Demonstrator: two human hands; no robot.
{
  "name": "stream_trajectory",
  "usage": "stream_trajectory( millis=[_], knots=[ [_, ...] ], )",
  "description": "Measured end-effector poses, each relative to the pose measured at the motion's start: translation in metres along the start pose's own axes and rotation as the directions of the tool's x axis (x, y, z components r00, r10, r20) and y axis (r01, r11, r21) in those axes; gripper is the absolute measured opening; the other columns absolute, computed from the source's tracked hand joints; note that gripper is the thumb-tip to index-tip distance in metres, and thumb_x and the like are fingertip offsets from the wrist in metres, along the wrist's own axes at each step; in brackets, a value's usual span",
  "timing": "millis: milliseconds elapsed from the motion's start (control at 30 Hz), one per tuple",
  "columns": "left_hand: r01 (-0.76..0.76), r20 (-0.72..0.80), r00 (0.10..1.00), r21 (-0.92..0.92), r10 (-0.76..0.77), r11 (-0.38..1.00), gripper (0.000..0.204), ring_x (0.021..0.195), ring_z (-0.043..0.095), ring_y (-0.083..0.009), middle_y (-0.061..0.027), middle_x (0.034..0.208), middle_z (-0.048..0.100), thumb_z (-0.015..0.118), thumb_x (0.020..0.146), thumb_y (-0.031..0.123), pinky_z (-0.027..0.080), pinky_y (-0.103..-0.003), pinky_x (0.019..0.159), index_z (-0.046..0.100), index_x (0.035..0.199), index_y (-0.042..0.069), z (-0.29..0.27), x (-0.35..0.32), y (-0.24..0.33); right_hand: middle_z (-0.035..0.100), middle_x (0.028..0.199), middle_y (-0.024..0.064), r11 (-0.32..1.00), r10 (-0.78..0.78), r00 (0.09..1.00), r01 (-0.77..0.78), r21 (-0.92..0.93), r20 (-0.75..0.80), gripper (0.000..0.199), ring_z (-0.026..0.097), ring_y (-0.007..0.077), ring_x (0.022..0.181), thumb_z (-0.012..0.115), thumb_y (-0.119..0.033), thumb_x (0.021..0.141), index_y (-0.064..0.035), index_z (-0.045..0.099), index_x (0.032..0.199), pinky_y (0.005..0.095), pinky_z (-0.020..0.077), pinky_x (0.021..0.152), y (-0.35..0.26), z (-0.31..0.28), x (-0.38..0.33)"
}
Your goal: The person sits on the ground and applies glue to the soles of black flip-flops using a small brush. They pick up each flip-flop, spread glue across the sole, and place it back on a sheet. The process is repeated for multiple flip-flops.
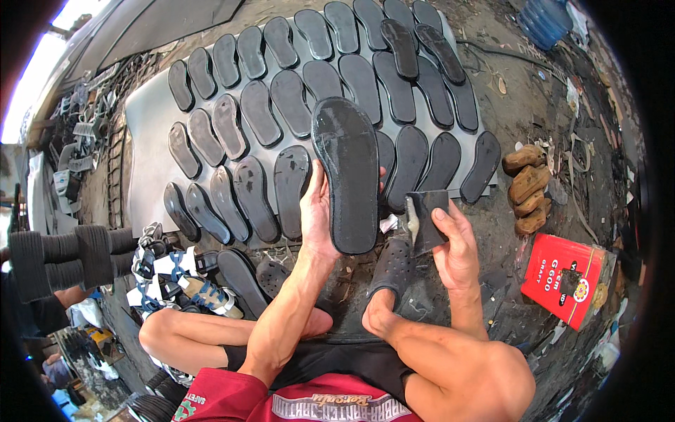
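A black shoe sole (344,176) is held up in my left hand (320,218), the palm under its left edge and fingertips showing at its right edge. Its upper face is dark, with a duller, scuffed patch toward the far end. Between the thumb and fingers of my right hand (457,246) is a small dark rectangular piece (430,218), with a pale, glue-like smear along its left edge. The piece stays apart from the sole, a little to its right. Beyond both hands, rows of similar black soles (260,112) lie on a grey sheet (148,141).
A red tin (559,274) lies tilted at the right, near brown foot-shaped blocks (529,190). Sandals with straps (186,281) pile up at the left, beside stacked dark soles (70,253). A blue plastic water jug (545,24) stands at the far right. Scraps litter the ground.
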State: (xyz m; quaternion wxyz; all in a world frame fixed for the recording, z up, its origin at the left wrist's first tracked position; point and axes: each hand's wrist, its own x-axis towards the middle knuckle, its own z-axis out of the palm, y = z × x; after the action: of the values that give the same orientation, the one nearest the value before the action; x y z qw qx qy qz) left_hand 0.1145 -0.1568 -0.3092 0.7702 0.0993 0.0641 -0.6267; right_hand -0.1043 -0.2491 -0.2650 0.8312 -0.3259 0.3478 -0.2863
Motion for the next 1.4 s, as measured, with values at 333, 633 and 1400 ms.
stream_trajectory(
  millis=[333, 633, 1400],
  knots=[
    [-0.008, -0.234, 0.972, 0.043, 0.018, 0.999, 0.065, 0.136, 0.065, -0.0396, -0.0238, 0.152, 0.063, 0.035, 0.119, 0.051, 0.052, -0.053, 0.117, 0.051, 0.159, 0.002, -0.068, 0.0, -0.007, 0.075, 0.123, 0.0027, 0.998, -0.054, 0.997, 0.053, -0.016, -0.061, 0.032, 0.071, 0.0096, 0.108, 0.069, -0.017, 0.107, -0.0036, 0.068, 0.137, 0.0276, 0.0573, 0.095, -0.003, -0.014, -0.001],
    [-0.149, -0.214, 0.933, 0.505, 0.29, 0.85, 0.07, 0.147, 0.056, -0.0373, -0.0213, 0.161, 0.055, 0.038, 0.119, 0.052, 0.046, -0.053, 0.122, 0.026, 0.173, 0.009, -0.035, 0.186, 0.085, 0.075, 0.127, 0.0067, 0.995, -0.019, 0.998, 0.025, 0.093, -0.063, 0.031, 0.073, 0.0158, 0.115, 0.066, -0.011, 0.108, -0.0006, 0.066, 0.138, 0.0322, 0.0577, 0.102, 0.009, -0.03, 0.002],
    [0.702, -0.38, -0.46, 0.399, 0.803, 0.591, 0.088, 0.13, 0.06, -0.0418, -0.0184, 0.138, 0.068, 0.097, 0.062, 0.023, 0.042, -0.052, 0.118, 0.06, 0.141, 0.011, -0.217, -0.235, 0.098, 0.076, 0.122, 0.0038, 0.995, -0.019, 0.999, 0.022, 0.099, -0.028, 0.031, 0.073, 0.0135, 0.11, 0.073, -0.011, 0.104, -0.0014, 0.07, 0.133, 0.0311, 0.0583, 0.096, 0.01, -0.018, 0.008]
  ],
)
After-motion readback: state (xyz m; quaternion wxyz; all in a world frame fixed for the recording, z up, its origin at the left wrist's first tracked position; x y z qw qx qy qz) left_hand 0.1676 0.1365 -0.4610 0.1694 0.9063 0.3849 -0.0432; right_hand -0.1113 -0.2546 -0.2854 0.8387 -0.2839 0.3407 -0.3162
